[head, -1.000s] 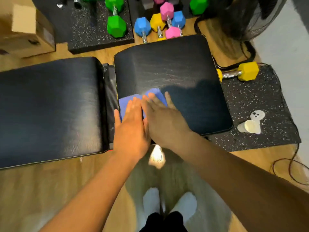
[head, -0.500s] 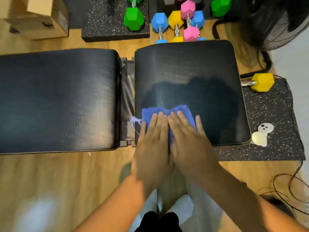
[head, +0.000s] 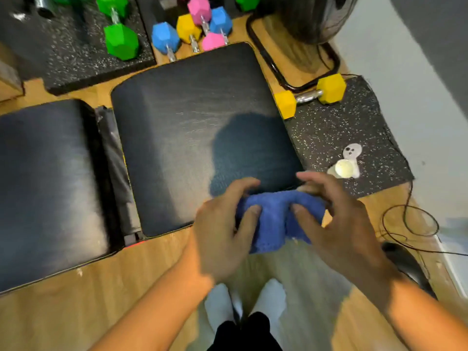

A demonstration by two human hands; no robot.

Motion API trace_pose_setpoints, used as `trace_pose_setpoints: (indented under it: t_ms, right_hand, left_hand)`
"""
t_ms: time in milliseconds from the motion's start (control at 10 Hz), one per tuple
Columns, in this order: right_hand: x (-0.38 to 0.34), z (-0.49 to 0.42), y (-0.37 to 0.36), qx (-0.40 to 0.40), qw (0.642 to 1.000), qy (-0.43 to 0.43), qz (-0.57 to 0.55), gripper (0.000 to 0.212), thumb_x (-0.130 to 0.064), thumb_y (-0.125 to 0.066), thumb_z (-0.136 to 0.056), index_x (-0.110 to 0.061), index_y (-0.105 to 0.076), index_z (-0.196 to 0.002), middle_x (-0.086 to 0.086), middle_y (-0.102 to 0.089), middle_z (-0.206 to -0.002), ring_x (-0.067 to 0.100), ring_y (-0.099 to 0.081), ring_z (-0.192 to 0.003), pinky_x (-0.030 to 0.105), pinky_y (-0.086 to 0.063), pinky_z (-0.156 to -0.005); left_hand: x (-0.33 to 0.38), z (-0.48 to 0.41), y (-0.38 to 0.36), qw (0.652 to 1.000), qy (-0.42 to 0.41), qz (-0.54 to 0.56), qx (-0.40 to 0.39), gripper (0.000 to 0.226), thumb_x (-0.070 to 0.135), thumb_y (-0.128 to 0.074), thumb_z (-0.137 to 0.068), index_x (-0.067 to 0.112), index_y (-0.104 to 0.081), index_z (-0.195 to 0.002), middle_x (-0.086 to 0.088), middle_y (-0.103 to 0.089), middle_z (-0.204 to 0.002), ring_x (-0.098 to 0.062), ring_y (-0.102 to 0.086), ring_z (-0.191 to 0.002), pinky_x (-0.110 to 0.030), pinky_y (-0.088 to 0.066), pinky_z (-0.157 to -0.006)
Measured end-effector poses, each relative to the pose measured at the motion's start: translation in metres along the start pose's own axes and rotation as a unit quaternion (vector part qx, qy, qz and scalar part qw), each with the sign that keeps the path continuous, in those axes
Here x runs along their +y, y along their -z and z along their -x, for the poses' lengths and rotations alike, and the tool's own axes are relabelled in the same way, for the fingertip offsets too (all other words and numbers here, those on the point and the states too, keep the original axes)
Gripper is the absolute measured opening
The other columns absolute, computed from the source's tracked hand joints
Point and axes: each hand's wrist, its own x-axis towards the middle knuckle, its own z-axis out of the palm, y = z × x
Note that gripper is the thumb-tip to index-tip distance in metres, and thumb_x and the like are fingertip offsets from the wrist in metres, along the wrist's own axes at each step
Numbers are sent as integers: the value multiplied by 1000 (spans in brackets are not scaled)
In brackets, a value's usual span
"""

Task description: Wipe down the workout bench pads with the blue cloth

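Observation:
The blue cloth (head: 274, 219) is bunched up at the near right corner of the black seat pad (head: 192, 133), part of it hanging off the front edge. My left hand (head: 222, 229) pinches its left side with curled fingers. On the cloth's right side my right hand (head: 336, 219) grips it, fingers spread. The longer black back pad (head: 48, 188) lies to the left, across a narrow gap with the hinge.
Coloured dumbbells (head: 192, 31) and a green one (head: 120, 40) lie behind the bench on speckled mats. A yellow dumbbell (head: 310, 96) and a pale cup (head: 343, 168) sit on the mat at right. Thin cables (head: 410, 221) loop on the wooden floor. My white socks (head: 243, 305) are below.
Both hands dragged the cloth from the pad's left front part to its right front corner. They went from lying flat on it to gathering and gripping it.

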Motion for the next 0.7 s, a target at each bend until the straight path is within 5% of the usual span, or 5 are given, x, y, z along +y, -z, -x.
trace_pose_setpoints:
  t_ms: [200,400,500,600,700]
  right_hand:
    - [119,50,78,82,956,-264,-95,27,-19,-81,-70,-21,-68,-94,-2,-73,-80,7,-65,-70,21,-51,-65]
    - [243,54,49,122,906,-378,-146,19,9,-68,-78,-9,-67,-87,3,-64,-70,8,-59,-63,22,-48,-60]
    - [299,10,28,137,902,-377,-162,24,-8,-69,-83,-14,-62,-105,-5,-61,-77,7,-57,-66,19,-48,-61]
    - [342,-22,15,138,890,-414,-130,71,-32,-70,-82,-16,-35,-142,-2,-57,-114,14,-58,-96,27,-47,-86]
    - [359,-28,8,154,885,-415,-143,72,-31,-72,-80,-16,-37,-141,-3,-59,-121,16,-58,-105,34,-45,-98]
  left_hand:
    - [5,-15,-136,955,147,193,-168,36,10,-72,-71,28,-55,-98,12,-55,-73,-6,-49,-63,-26,-46,-61]
    - [-74,-57,-259,951,265,116,-105,25,10,-69,-71,18,-63,-94,-1,-64,-83,-16,-56,-72,-27,-51,-67]
    - [-104,-103,-299,960,235,95,-116,17,11,-64,-87,19,-57,-100,2,-52,-82,-15,-49,-74,-15,-38,-59]
    - [-119,-142,-315,957,260,60,-117,26,26,-55,-95,11,-54,-116,-7,-60,-111,-23,-56,-102,-20,-40,-77]
    - [-130,-161,-319,939,314,97,-100,27,30,-48,-99,14,-56,-119,-8,-54,-126,-25,-50,-118,-32,-38,-97]
